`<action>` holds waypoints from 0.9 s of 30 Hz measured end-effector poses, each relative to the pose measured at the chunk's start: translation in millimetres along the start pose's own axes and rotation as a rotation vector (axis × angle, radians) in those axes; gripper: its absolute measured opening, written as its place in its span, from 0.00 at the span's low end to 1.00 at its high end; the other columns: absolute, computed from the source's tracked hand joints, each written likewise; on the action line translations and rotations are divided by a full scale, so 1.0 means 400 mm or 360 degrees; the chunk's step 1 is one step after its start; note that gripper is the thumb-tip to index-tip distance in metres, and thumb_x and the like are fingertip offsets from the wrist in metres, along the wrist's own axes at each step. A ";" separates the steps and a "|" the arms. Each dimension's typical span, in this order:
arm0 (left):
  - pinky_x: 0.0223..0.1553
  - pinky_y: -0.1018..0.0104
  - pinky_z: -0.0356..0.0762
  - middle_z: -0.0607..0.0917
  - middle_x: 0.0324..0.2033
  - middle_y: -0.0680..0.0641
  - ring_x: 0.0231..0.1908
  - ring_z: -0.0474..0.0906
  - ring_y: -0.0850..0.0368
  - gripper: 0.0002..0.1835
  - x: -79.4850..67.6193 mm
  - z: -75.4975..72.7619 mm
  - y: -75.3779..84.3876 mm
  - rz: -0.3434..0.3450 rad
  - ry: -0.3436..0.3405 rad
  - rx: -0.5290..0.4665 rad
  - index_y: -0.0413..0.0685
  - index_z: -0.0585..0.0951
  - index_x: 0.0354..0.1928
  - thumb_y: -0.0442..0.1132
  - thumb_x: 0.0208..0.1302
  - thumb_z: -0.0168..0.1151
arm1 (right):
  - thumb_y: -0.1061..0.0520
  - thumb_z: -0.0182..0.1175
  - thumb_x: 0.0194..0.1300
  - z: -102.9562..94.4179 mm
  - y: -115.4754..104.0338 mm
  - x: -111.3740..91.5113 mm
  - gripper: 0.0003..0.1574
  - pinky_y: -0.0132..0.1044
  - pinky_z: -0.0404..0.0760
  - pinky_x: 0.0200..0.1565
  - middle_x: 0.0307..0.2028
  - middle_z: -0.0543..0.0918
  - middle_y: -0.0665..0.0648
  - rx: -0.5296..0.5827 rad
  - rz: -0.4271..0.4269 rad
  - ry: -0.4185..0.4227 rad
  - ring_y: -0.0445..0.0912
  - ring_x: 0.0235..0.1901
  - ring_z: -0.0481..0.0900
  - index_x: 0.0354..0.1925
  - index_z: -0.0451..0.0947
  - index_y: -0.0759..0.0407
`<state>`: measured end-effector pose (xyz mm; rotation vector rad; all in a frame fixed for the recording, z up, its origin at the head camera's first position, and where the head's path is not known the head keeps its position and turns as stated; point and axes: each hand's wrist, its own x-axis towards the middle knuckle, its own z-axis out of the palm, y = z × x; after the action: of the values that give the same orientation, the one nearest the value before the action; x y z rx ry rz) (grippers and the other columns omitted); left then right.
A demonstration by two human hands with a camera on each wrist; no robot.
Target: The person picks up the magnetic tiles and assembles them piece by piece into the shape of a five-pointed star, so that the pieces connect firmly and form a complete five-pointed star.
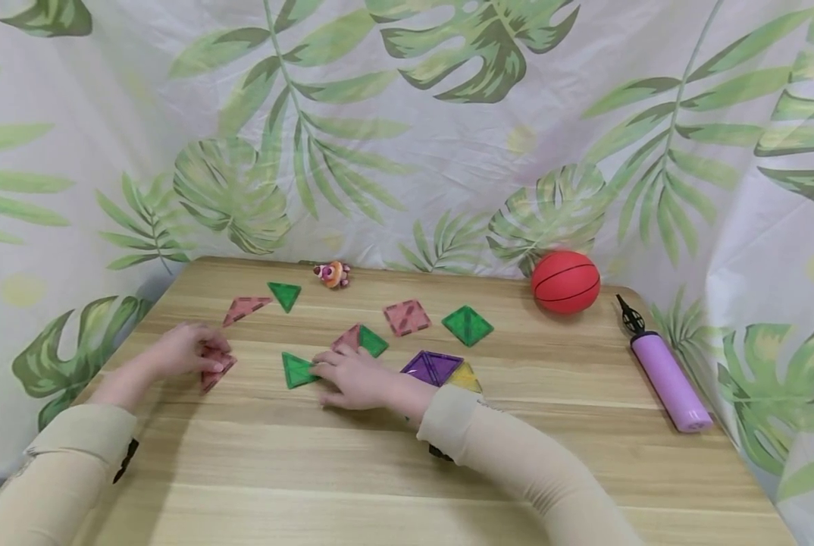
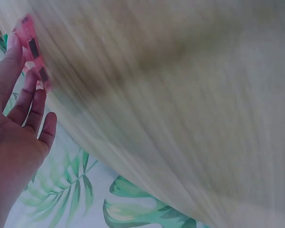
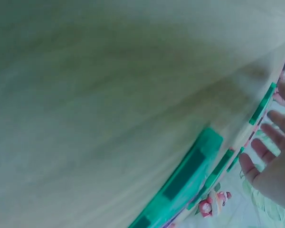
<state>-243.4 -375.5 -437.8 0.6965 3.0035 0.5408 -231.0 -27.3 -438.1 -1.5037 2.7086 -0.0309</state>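
My left hand (image 1: 192, 350) pinches a translucent pink triangular magnetic tile (image 1: 217, 373) at the table's left. The left wrist view shows that pink tile (image 2: 34, 52) edge-on between thumb and fingers. Near the middle, my right hand (image 1: 358, 379) hovers low or rests with its fingers spread; its fingertips overlap the right corner of a green triangular tile (image 1: 296, 371). Whether they touch it I cannot tell. Just behind that hand, a pink triangle (image 1: 345, 339) lies against a green triangle (image 1: 374, 341). In the right wrist view the fingers of the right hand (image 3: 273, 156) look extended.
Farther back lie a pink triangle (image 1: 245, 307), a green triangle (image 1: 285, 296), a pink square (image 1: 408, 317) and a green pair (image 1: 468, 326). Purple tiles (image 1: 434, 367) touch a yellow one (image 1: 467, 376). A small toy figure (image 1: 333, 274), red ball (image 1: 565, 282) and purple pump (image 1: 670, 381) stand around.
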 end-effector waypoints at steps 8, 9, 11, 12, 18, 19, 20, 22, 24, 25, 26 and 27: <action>0.35 0.60 0.73 0.85 0.30 0.53 0.32 0.77 0.56 0.10 0.013 0.011 0.015 -0.0063 0.0001 -0.0030 0.48 0.84 0.34 0.43 0.51 0.72 | 0.40 0.52 0.68 0.011 0.011 -0.007 0.31 0.47 0.64 0.62 0.67 0.65 0.46 0.0011 -0.0113 -0.0069 0.47 0.67 0.58 0.66 0.66 0.44; 0.36 0.60 0.73 0.84 0.30 0.53 0.32 0.77 0.56 0.09 0.014 0.012 0.017 -0.0082 -0.0001 -0.0033 0.49 0.84 0.33 0.43 0.51 0.72 | 0.41 0.53 0.68 0.010 0.015 -0.010 0.30 0.48 0.64 0.62 0.66 0.66 0.46 0.0023 -0.0129 -0.0072 0.47 0.68 0.58 0.66 0.66 0.45; 0.36 0.60 0.72 0.84 0.30 0.53 0.33 0.77 0.57 0.09 0.017 0.013 0.023 -0.0112 -0.0008 -0.0051 0.50 0.84 0.33 0.44 0.52 0.71 | 0.43 0.53 0.68 0.007 0.023 -0.016 0.29 0.49 0.63 0.63 0.66 0.66 0.46 0.0061 -0.0167 -0.0082 0.48 0.69 0.57 0.65 0.67 0.46; 0.37 0.59 0.72 0.84 0.30 0.53 0.33 0.77 0.56 0.09 0.019 0.014 0.027 -0.0120 -0.0011 -0.0063 0.50 0.84 0.33 0.45 0.52 0.71 | 0.43 0.54 0.68 0.005 0.026 -0.020 0.29 0.50 0.63 0.63 0.66 0.67 0.47 0.0082 -0.0186 -0.0089 0.49 0.69 0.57 0.65 0.68 0.46; 0.36 0.62 0.72 0.85 0.31 0.54 0.32 0.76 0.59 0.11 0.028 0.028 0.045 -0.0148 -0.0037 -0.0137 0.49 0.85 0.35 0.48 0.55 0.69 | 0.47 0.55 0.69 0.003 0.047 -0.046 0.26 0.42 0.61 0.66 0.65 0.69 0.48 0.0180 -0.0330 -0.0116 0.46 0.68 0.59 0.63 0.70 0.48; 0.35 0.62 0.72 0.85 0.30 0.54 0.31 0.76 0.60 0.11 0.029 0.031 0.047 -0.0148 -0.0041 -0.0146 0.49 0.85 0.36 0.48 0.55 0.69 | 0.48 0.55 0.69 0.003 0.051 -0.051 0.26 0.39 0.60 0.66 0.65 0.69 0.49 0.0190 -0.0359 -0.0114 0.45 0.68 0.60 0.63 0.70 0.49; 0.35 0.63 0.72 0.85 0.30 0.55 0.31 0.76 0.60 0.11 0.030 0.033 0.050 -0.0148 -0.0039 -0.0150 0.50 0.84 0.36 0.48 0.55 0.69 | 0.48 0.55 0.69 0.004 0.054 -0.055 0.26 0.37 0.59 0.67 0.64 0.69 0.49 0.0197 -0.0391 -0.0112 0.44 0.67 0.61 0.63 0.71 0.50; 0.35 0.63 0.72 0.84 0.30 0.55 0.32 0.76 0.60 0.11 0.033 0.037 0.057 -0.0132 -0.0031 -0.0153 0.49 0.84 0.36 0.47 0.56 0.69 | 0.50 0.55 0.68 0.003 0.062 -0.065 0.25 0.33 0.58 0.67 0.64 0.70 0.50 0.0211 -0.0451 -0.0104 0.43 0.66 0.62 0.62 0.71 0.51; 0.35 0.63 0.73 0.84 0.30 0.55 0.31 0.76 0.60 0.10 0.038 0.039 0.064 -0.0126 -0.0025 -0.0162 0.49 0.83 0.36 0.47 0.56 0.68 | 0.51 0.56 0.68 0.002 0.072 -0.074 0.24 0.32 0.57 0.67 0.63 0.70 0.51 0.0229 -0.0502 -0.0098 0.43 0.66 0.63 0.61 0.72 0.52; 0.35 0.63 0.73 0.83 0.29 0.56 0.31 0.76 0.60 0.10 0.041 0.040 0.067 -0.0122 -0.0023 -0.0162 0.49 0.83 0.36 0.46 0.56 0.68 | 0.51 0.56 0.68 0.002 0.077 -0.078 0.24 0.32 0.56 0.67 0.63 0.71 0.51 0.0240 -0.0530 -0.0095 0.43 0.66 0.63 0.61 0.72 0.52; 0.35 0.63 0.73 0.83 0.28 0.56 0.30 0.76 0.60 0.10 0.045 0.040 0.071 -0.0122 -0.0019 -0.0160 0.49 0.82 0.35 0.46 0.57 0.68 | 0.52 0.56 0.68 0.001 0.083 -0.082 0.23 0.33 0.56 0.67 0.63 0.71 0.51 0.0253 -0.0556 -0.0094 0.43 0.66 0.63 0.60 0.73 0.53; 0.35 0.63 0.73 0.82 0.27 0.56 0.30 0.75 0.61 0.10 0.049 0.040 0.075 -0.0121 -0.0016 -0.0157 0.49 0.82 0.35 0.46 0.57 0.68 | 0.52 0.56 0.68 0.000 0.088 -0.086 0.23 0.33 0.57 0.67 0.62 0.72 0.51 0.0262 -0.0578 -0.0094 0.43 0.65 0.64 0.60 0.73 0.52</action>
<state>-246.9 -336.5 -441.5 0.5745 2.9558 0.6739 -242.6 20.5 -438.6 -1.8834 2.2887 -0.2116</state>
